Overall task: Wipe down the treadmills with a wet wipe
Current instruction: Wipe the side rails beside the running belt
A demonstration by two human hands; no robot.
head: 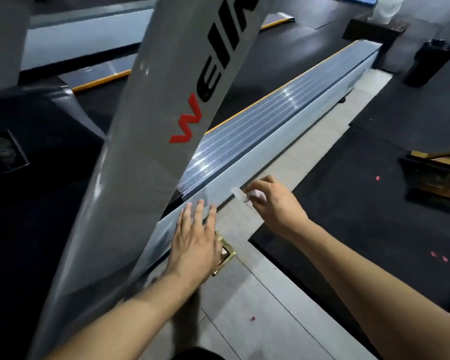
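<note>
Right hand [273, 201] pinches a wet wipe [240, 194] on the treadmill side rail [283, 149]; left hand [195, 237], grip spread, braces at seven o'clock. Long, overlapping strokes would serve best.

We see a black bin [426, 64] standing on the dark floor mat [374, 203]. A brass floor socket [225, 252] sits in the pale tiles [244, 307].
</note>
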